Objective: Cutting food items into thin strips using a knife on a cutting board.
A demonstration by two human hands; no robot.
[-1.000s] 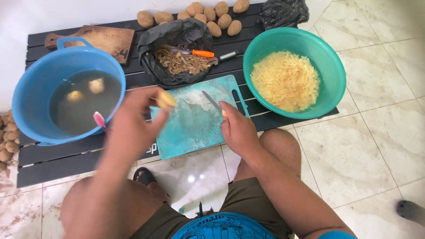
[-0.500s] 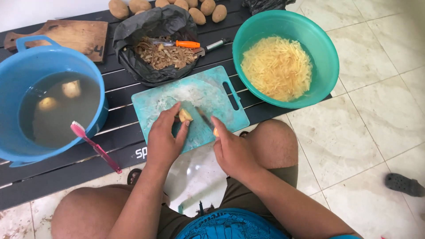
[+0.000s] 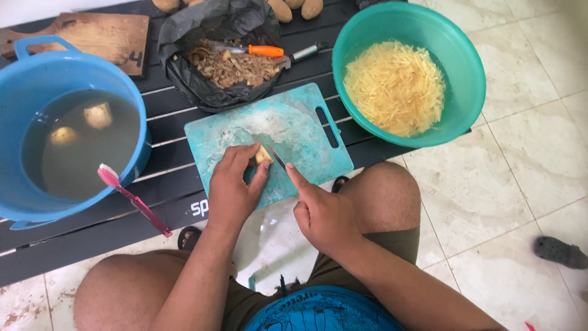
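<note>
The left hand point(image 3: 229, 187) has its grip closed around a small peeled potato piece point(image 3: 263, 154), pinning it down on the teal cutting board point(image 3: 294, 132). The right hand point(image 3: 321, 214) is closed on a knife point(image 3: 275, 157), forefinger stretched along the back of the blade, whose edge rests against the potato piece on its right side. The cutting board lies on a low black slatted surface point(image 3: 165, 190), its near edge just above the person's bare knees. Just behind the board sits a black plastic bag point(image 3: 184, 73) holding brown peelings point(image 3: 229, 67) and an orange-handled peeler point(image 3: 263, 50). Right of the board stands a green bowl point(image 3: 456, 61) full of pale potato strips point(image 3: 395, 86). Left of the board is a blue tub point(image 3: 61, 73) of cloudy water with peeled potatoes point(image 3: 98, 114) in it, a pink toothbrush point(image 3: 131, 197) leaning on its rim. Behind the tub lies a wooden board point(image 3: 92, 34).
</note>
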